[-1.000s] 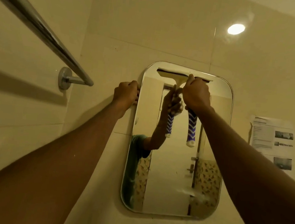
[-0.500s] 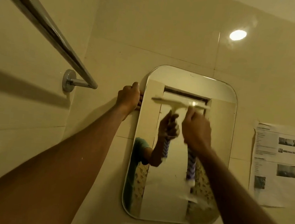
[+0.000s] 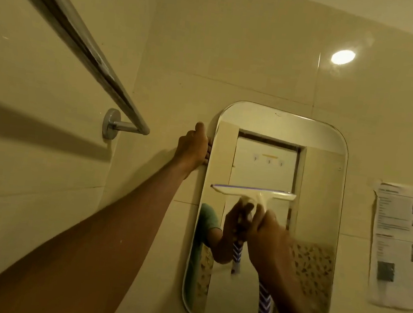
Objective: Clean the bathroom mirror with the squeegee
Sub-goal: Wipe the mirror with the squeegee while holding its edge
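Note:
A rounded rectangular mirror (image 3: 320, 184) hangs on the beige tiled wall. My right hand (image 3: 267, 243) grips the squeegee (image 3: 255, 193) by its purple-and-white zigzag handle, which sticks out below my wrist. The pale blade lies level against the glass at about mid-height of the mirror. My left hand (image 3: 193, 147) is curled around the mirror's upper left edge, fingers wrapped on the rim. The glass reflects my hand, the handle and a green sleeve.
A chrome towel bar (image 3: 84, 47) runs diagonally across the upper left, ending at a wall mount (image 3: 111, 123) just left of my left hand. A printed paper sheet (image 3: 403, 245) is stuck on the wall right of the mirror. A bright ceiling-light reflection (image 3: 343, 57) shines above.
My right hand has pulled the squeegee down the glass from the mirror's top edge to about mid-height. My left hand has stayed on the mirror's left edge.

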{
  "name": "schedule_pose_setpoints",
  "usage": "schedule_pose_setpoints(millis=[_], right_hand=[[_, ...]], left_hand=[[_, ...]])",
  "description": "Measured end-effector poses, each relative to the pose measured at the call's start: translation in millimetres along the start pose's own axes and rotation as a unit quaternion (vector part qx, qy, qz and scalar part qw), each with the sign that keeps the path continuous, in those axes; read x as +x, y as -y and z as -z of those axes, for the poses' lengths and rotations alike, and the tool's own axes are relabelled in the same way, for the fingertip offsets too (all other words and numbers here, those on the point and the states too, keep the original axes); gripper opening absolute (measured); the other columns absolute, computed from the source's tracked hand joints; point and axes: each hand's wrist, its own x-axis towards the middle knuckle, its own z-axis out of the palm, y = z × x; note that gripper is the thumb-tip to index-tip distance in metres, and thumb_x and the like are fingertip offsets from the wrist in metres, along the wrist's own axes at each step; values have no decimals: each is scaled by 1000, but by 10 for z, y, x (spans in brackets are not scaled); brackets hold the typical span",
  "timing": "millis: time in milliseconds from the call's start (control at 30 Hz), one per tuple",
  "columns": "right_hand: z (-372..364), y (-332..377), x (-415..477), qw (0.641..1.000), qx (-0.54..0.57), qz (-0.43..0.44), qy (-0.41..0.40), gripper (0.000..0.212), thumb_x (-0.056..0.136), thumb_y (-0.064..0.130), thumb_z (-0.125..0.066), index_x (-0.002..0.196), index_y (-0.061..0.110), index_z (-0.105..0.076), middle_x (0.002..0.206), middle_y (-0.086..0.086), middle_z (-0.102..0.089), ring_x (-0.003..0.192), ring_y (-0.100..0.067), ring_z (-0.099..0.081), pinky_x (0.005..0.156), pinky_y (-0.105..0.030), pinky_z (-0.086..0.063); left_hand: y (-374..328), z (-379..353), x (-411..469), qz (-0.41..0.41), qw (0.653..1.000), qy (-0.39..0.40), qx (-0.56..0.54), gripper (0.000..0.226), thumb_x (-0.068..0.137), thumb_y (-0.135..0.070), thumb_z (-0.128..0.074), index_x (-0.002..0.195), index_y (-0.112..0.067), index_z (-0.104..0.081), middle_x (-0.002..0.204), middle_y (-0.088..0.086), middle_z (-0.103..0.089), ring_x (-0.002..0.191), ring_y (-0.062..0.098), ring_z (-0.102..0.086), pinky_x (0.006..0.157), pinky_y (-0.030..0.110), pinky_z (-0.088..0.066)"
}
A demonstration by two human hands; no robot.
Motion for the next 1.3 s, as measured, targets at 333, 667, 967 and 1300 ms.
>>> schedule_pose_setpoints(millis=[333, 667, 967, 1300], right_hand=[[626, 884, 1401, 992, 61, 71, -85, 53, 104, 45, -22, 87, 11, -59, 65, -2, -60, 55, -14, -60, 58, -34, -56], [140, 249, 88, 997, 62, 45, 3, 39, 99, 48, -27, 84, 21, -50, 65, 1, -60, 53, -12, -60, 53, -31, -55], [813, 306, 1424, 991, 35, 70, -105, 49, 105, 40, -23, 88, 9, -58, 62, -3, -58, 47, -11, -55, 43, -25, -44], [636, -429, 412, 998, 50, 26, -31, 48, 104, 39, -28, 75, 13, -55, 58, -2, -54, 45, -13, -50, 42, -26, -44]], left_hand=[[30, 6, 8, 15, 999, -17, -26, 63, 98, -37, -18, 97, 2, -67, 89, 22, -70, 75, 30, -66, 69, 37, -57], [34, -3, -29, -3, 1000, -23, -2, 62, 98, -37, -17, 96, 2, -66, 83, 18, -70, 70, 26, -66, 59, 29, -53], [41, -17, -33, -11, 999, -45, 6, 58, 99, -35, -21, 91, 0, -66, 79, 15, -69, 67, 24, -65, 62, 31, -56], [8, -91, -156, -46, 994, -77, 56, 56, 93, -35, -22, 87, 0, -66, 87, 21, -69, 83, 37, -66, 82, 53, -55]])
